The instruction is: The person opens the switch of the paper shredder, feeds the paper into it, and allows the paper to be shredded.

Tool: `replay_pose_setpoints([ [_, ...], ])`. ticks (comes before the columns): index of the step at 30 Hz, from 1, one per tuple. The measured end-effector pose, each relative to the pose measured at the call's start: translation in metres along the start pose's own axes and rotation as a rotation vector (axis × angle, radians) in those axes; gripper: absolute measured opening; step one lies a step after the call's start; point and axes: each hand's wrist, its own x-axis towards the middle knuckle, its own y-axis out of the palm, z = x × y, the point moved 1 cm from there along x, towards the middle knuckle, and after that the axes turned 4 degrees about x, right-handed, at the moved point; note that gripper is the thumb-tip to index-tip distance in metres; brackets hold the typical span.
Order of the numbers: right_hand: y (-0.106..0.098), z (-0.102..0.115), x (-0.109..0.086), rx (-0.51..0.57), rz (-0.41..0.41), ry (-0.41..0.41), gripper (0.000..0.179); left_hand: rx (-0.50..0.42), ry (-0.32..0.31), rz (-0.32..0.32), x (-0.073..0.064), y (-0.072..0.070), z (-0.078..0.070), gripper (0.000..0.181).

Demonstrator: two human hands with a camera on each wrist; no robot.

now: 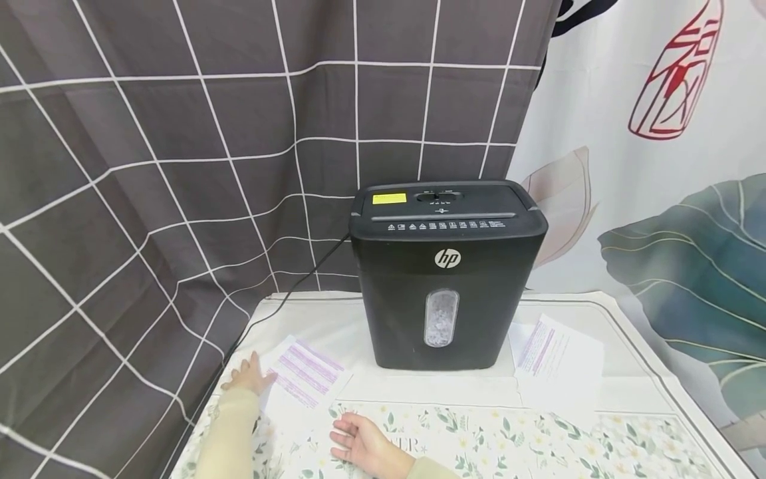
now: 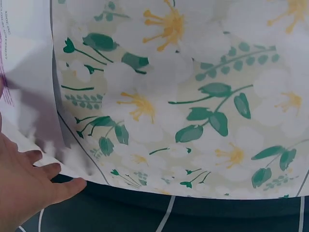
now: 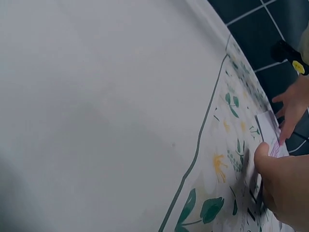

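A printed sheet of paper (image 1: 305,372) with purple-marked lines lies on the table to the left of a black HP paper shredder (image 1: 395,299). At the sheet's left edge is my left hand (image 1: 248,378), fingers spread and the thumb overlapping the paper in the head view. In the left wrist view the same hand (image 2: 29,183) shows by the sheet (image 2: 29,87), near the table's edge. My right hand (image 1: 365,444) is in front of the sheet over the flowered cloth, fingers loosely bent and holding nothing. Pale shreds show through the shredder's window (image 1: 441,319).
More printed sheets (image 1: 565,366) lie to the right of the shredder. A black cord (image 1: 281,305) runs from the shredder down the table's left side. A dark checked curtain (image 1: 239,120) hangs behind and to the left. The flowered tablecloth (image 1: 479,432) covers the front.
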Motion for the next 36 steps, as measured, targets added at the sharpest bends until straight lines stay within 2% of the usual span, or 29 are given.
replay_pose_setpoints([
  [4, 0.000, -0.001, 0.000, -0.007, 0.000, 0.002, 0.063, 0.040, -0.020, 0.014, -0.002, 0.001, 0.001, 0.097],
  [9, 0.000, 0.000, 0.000, -0.004, -0.010, -0.007, 0.061, 0.062, -0.006, 0.017, -0.003, -0.005, 0.000, 0.105],
  [18, 0.000, 0.000, 0.000, -0.005, -0.016, -0.012, 0.059, 0.113, 0.056, -0.025, 0.000, -0.009, -0.007, 0.081],
  [27, -0.001, -0.001, 0.003, 0.007, -0.021, -0.023, 0.057, 0.073, 0.031, -0.038, 0.005, -0.008, -0.012, 0.088],
  [31, -0.002, 0.000, 0.003, 0.002, -0.021, -0.024, 0.057, 0.035, 0.075, -0.037, 0.008, -0.006, -0.011, 0.090],
  [36, -0.001, 0.000, 0.002, -0.004, -0.013, -0.023, 0.059, -0.017, 0.149, -0.052, 0.008, -0.003, -0.008, 0.064],
])
